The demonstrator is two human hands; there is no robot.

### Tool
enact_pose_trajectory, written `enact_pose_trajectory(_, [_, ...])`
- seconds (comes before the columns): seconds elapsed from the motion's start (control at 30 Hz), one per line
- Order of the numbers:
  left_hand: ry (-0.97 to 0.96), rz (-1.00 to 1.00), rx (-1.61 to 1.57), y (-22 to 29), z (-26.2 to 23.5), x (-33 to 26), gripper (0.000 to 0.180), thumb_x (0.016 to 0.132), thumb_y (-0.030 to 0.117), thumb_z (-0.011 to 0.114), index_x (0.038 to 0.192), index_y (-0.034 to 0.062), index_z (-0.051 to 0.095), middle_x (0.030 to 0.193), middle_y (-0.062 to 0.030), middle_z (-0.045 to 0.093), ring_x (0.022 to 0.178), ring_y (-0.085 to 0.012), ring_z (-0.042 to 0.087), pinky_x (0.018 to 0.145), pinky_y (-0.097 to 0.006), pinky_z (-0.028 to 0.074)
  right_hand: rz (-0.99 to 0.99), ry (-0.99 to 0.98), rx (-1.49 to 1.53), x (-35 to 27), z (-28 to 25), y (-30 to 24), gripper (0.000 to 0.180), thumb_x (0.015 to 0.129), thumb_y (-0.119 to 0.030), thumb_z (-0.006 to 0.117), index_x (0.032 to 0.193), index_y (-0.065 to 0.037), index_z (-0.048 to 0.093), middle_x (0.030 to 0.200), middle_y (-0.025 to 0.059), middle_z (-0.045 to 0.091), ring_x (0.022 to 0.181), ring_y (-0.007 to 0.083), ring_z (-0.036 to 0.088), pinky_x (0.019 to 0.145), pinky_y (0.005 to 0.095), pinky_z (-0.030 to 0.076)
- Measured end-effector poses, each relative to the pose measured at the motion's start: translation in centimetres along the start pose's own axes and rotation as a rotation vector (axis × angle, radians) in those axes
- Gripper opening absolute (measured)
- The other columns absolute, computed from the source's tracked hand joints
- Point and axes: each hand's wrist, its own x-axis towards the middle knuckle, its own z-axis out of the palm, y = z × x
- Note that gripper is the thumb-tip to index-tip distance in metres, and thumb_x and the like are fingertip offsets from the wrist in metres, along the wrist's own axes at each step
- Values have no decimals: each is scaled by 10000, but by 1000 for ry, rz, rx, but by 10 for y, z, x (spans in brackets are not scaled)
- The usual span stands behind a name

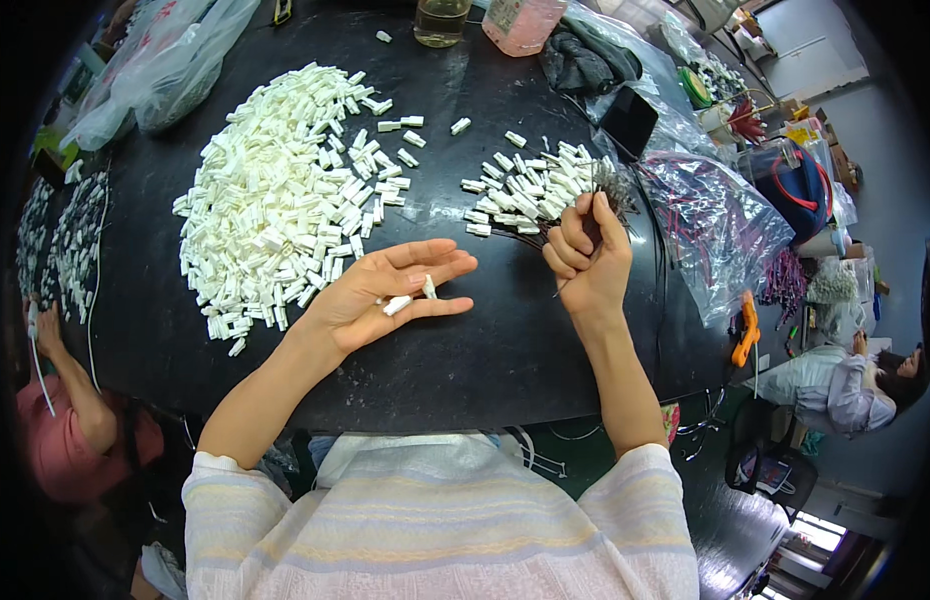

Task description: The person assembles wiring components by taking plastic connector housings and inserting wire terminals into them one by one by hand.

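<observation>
Your left hand lay open, two small white plastic connector housings loose on it: light, stiff, probably slippery. Your right hand was fisted on thin dark wires; pinch housings by their sides.

Two small white plastic pieces lie on the open left hand, one flat near the palm and one by the fingers. A bunch of thin dark wires with white ends sticks up from the closed right hand.

The right hand hides the wire bundle's gripped ends.
</observation>
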Motion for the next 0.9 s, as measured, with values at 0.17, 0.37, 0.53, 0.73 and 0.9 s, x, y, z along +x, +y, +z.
enact_pose_trajectory(0.17, [-17,-76,133,-4,-2,0,300,853,32,479,1136,-67,469,1090,-164,535,976,-188,550,822,-294,483,-77,-19,40,0,13,22,226,923,-238,383,782,-82,466,511,-24,298,384,59,227,360,212,201])
enact_pose_trajectory(0.37, [48,-120,460,-20,14,0,227,869,137,525,963,-67,550,708,-58,533,451,-44,389,383,-178,273,-66,15,-33,0,48,55,280,917,-226,407,686,-70,382,532,-9,317,405,64,255,376,225,234])
enact_pose_trajectory(0.53, [132,-68,578,-22,13,-3,168,858,109,540,763,-28,553,668,-77,547,438,-45,403,368,-165,249,-35,0,-159,-16,59,78,275,909,-204,441,690,-47,384,558,13,377,440,78,344,393,221,290])
enact_pose_trajectory(0.73, [101,-48,459,-16,2,-3,190,864,124,521,886,-54,584,702,-88,558,461,-46,432,350,-160,247,-234,119,-615,-10,42,25,175,871,-156,522,768,-14,523,550,-22,425,482,50,379,446,197,292])
enact_pose_trajectory(0.9, [113,-44,192,-5,6,2,342,871,69,451,1145,-134,440,965,-150,561,783,-129,556,641,-181,453,-543,212,-1291,18,-35,-17,111,753,-85,637,752,23,613,560,-10,517,500,38,409,460,201,305])
